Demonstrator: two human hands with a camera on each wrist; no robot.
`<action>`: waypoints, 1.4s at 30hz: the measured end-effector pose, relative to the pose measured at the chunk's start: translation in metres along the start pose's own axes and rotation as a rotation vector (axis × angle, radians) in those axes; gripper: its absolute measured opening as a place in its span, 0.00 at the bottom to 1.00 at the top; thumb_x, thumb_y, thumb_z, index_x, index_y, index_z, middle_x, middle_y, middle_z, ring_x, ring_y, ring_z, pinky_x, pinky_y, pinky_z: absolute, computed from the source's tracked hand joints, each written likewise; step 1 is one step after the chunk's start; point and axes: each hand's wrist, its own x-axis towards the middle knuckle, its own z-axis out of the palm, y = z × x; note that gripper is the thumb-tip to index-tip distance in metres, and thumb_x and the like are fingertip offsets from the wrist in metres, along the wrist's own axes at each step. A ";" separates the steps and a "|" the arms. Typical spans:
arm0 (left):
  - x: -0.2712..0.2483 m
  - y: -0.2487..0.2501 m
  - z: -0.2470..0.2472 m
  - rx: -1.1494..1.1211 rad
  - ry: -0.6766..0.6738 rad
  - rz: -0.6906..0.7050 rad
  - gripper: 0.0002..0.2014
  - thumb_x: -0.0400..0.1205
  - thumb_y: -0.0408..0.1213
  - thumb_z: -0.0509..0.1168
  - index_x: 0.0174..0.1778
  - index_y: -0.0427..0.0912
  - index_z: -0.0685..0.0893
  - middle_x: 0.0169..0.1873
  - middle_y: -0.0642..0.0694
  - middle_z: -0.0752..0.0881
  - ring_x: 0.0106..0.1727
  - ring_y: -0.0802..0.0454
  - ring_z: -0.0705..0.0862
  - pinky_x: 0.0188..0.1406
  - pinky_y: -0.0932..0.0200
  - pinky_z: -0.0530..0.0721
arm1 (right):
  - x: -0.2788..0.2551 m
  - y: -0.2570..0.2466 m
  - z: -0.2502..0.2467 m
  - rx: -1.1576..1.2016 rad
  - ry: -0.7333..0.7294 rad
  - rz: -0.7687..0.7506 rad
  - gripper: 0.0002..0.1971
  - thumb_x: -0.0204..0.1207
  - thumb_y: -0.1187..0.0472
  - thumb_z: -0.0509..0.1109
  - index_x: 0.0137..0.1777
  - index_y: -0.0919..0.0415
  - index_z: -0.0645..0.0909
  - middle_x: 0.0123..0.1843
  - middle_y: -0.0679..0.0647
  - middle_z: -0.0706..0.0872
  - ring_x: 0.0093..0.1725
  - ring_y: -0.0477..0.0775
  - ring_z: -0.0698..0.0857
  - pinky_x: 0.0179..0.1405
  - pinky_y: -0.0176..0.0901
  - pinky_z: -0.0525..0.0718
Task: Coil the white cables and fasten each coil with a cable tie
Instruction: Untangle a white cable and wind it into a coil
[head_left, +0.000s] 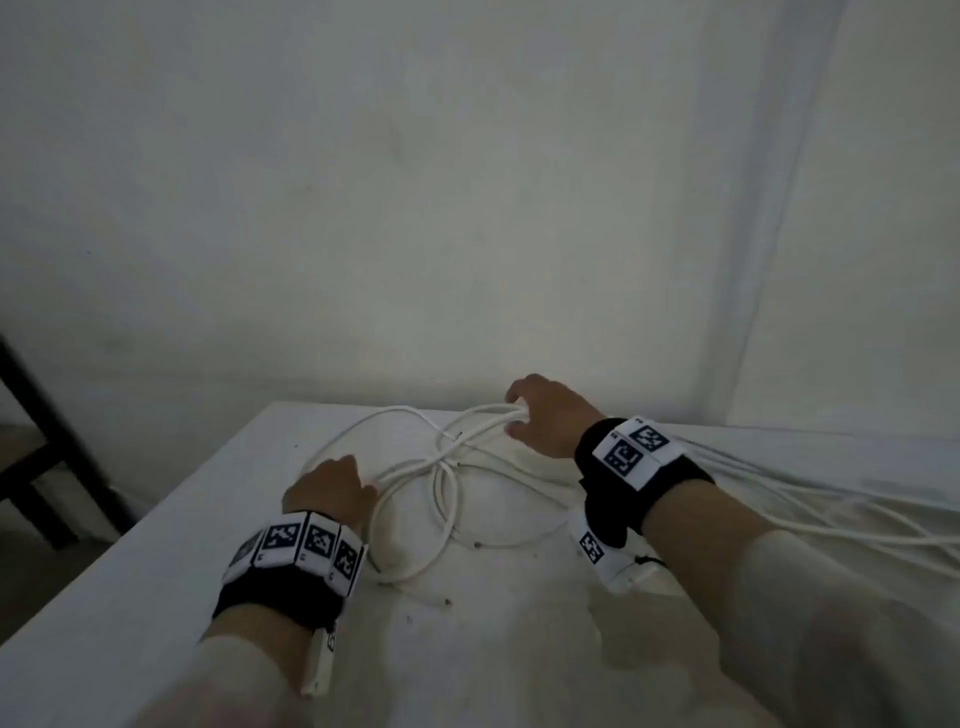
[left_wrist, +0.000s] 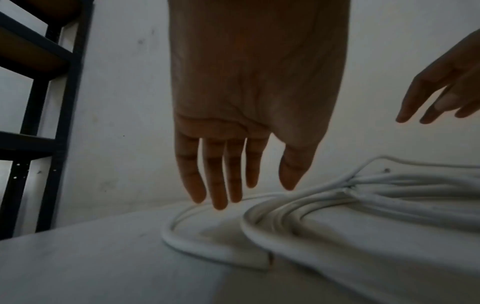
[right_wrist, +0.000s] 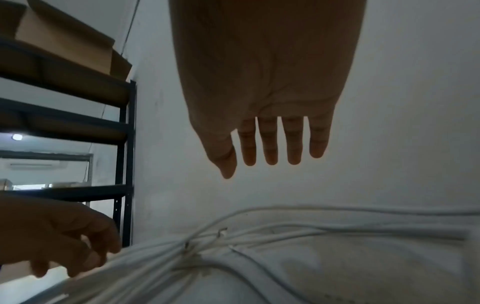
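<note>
The white cables (head_left: 441, 467) lie in loose loops on the table (head_left: 156, 582) in my head view, my left hand (head_left: 330, 491) at the near loop and my right hand (head_left: 550, 415) at the far bundle, seemingly to gather both ends into one coil. From my left wrist, my fingers (left_wrist: 218, 181) hang straight and spread just above a loop, gripping nothing. From my right wrist, that hand is likewise spread above the strands, and I see no cable tie.
</note>
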 end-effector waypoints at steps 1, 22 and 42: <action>0.002 -0.001 0.003 0.043 -0.039 -0.027 0.21 0.84 0.45 0.55 0.71 0.39 0.69 0.71 0.40 0.73 0.70 0.43 0.75 0.63 0.56 0.74 | 0.006 -0.002 0.005 -0.017 -0.039 0.010 0.21 0.80 0.55 0.62 0.72 0.58 0.67 0.75 0.56 0.68 0.71 0.59 0.69 0.69 0.48 0.68; -0.060 0.034 -0.070 -0.623 0.382 0.360 0.09 0.85 0.41 0.56 0.47 0.39 0.76 0.29 0.44 0.76 0.28 0.52 0.72 0.28 0.59 0.68 | -0.032 0.020 -0.052 0.063 0.198 -0.010 0.05 0.82 0.58 0.61 0.49 0.58 0.67 0.45 0.56 0.79 0.43 0.59 0.76 0.44 0.46 0.70; -0.152 0.053 -0.073 -0.716 0.252 0.505 0.17 0.83 0.44 0.59 0.30 0.40 0.76 0.15 0.56 0.71 0.22 0.59 0.68 0.26 0.63 0.69 | -0.171 0.090 -0.139 -0.012 0.468 0.107 0.06 0.80 0.60 0.64 0.45 0.61 0.71 0.45 0.62 0.83 0.42 0.62 0.79 0.41 0.48 0.72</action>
